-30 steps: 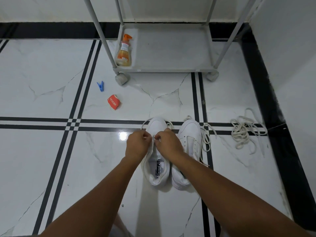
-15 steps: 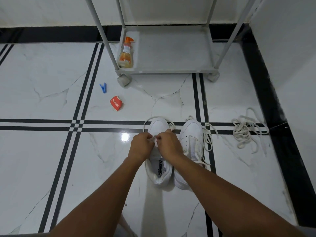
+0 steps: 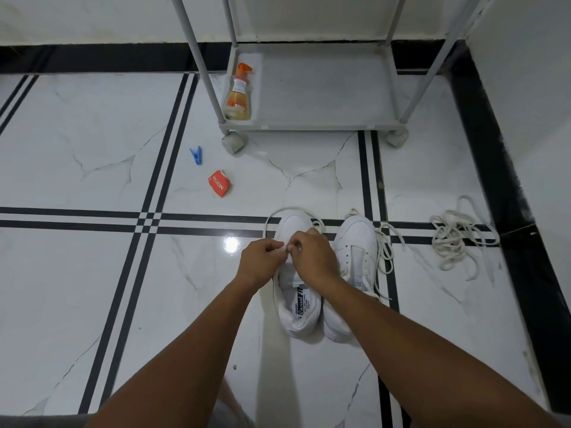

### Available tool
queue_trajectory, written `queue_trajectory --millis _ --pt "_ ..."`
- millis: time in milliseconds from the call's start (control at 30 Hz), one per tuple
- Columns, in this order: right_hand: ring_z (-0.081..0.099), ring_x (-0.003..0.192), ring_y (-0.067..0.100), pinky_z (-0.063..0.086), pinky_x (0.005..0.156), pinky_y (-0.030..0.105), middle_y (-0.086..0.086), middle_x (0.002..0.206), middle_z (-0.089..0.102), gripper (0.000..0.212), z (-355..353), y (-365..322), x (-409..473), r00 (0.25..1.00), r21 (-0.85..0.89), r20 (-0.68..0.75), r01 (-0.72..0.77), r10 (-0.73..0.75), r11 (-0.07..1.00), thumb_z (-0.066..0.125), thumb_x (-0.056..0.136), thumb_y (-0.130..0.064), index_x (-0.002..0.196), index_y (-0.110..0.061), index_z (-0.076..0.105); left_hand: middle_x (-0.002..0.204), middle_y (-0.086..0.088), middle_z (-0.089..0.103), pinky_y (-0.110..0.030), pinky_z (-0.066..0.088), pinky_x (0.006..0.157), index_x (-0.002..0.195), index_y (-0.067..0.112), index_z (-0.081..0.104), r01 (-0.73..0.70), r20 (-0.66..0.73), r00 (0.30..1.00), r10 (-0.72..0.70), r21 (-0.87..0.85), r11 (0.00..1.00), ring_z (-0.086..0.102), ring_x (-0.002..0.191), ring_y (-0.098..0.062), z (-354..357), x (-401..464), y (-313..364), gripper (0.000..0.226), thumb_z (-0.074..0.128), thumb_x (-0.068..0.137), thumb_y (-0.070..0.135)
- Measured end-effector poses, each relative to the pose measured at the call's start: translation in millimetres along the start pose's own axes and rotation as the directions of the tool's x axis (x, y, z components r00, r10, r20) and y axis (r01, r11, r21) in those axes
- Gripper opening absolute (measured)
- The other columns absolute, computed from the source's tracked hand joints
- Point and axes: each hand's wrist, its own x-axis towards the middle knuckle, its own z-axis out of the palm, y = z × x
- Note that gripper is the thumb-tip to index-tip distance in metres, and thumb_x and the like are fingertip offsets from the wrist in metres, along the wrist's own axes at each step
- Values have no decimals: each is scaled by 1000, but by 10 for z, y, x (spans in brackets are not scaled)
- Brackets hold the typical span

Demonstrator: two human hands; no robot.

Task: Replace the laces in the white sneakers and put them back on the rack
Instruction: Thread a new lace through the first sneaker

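While both hands, left hand (image 3: 262,261) & right hand (image 3: 312,257), pinch lace (image 3: 285,248), rack (image 3: 324,88) holds spray bottle (image 3: 238,95).

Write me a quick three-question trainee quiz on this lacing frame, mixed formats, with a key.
1. True or false: the orange spray bottle lies on the floor tiles.
2. Both hands, left and right, work over which white sneaker: A) the left white sneaker, B) the right white sneaker?
3. Fill in: the loose pile of cream laces lies to the ____ of the pair.

Key: 1 false, it stands on the grey rack's bottom shelf; 2 A; 3 right.
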Motion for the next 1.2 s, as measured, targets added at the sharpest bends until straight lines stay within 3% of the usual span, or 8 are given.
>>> queue_trajectory --millis 133,233,333,667,767,867,1000,1200 --pt "52 92 17 43 68 31 -3 95 60 11 -71 -87 -1 988 235 -137 -44 78 971 54 100 -21 90 -22 58 96 6 70 -29 56 80 104 21 68 77 -51 996 -75 43 996 66 87 -10 18 -22 -61 29 74 84 41" --pt "62 76 17 47 66 30 2 89 71 14 -295 -183 91 942 801 51 -238 333 550 48 100 -11 89 -18 52 96 4 69 -31 56 80 102 19 67 169 -32 985 -169 -9 986 66 88 -14 15 -35 -62 33 74 82 45" --pt "64 72 22 51 71 32 15 80 68 13 -447 -185 89 895 875 328 -408 301 260 40 102 -3 95 -11 48 96 1 68 -30 52 76 98 19 67 225 45 974 -220 -187 956 63 87 -14 5 -20 28 25 73 81 35" --pt "51 63 21 55 80 41 15 75 52 10 -315 -68 -50 791 764 540 -604 286 226 39 101 -2 97 -7 47 132 -27 56 -47 47 109 117 8 54 282 277 957 -92 -958 47 65 119 -35 -429 187 662 21 59 96 5" --pt "52 61 20 55 91 49 11 67 54 14 -270 -69 -29 805 729 512 -592 300 345 39 101 -3 92 -8 48 124 -22 61 -47 53 101 106 8 60 332 310 942 -126 -817 471 68 110 -33 -433 231 831 11 63 96 11" --pt "53 61 19 56 88 50 8 64 55 15 -255 -86 -15 816 711 483 -577 316 402 40 100 -3 89 -9 49 104 -16 65 -43 58 84 85 12 59 243 63 969 -238 -88 966 63 85 -26 -233 328 653 12 62 94 19" --pt "54 57 18 54 71 40 6 59 55 15 -232 -83 -22 841 722 434 -540 323 433 41 98 -1 86 -9 47 100 -11 62 -29 47 65 105 5 62 324 70 937 -343 203 924 60 89 -26 3 282 205 29 65 91 30" --pt "58 72 24 56 89 52 8 68 60 17 -219 -94 -51 893 643 380 -444 243 624 41 98 -4 86 -13 50 80 -8 64 -32 44 71 77 6 67 272 69 962 -264 -331 904 58 78 -22 -79 212 437 19 59 86 20"
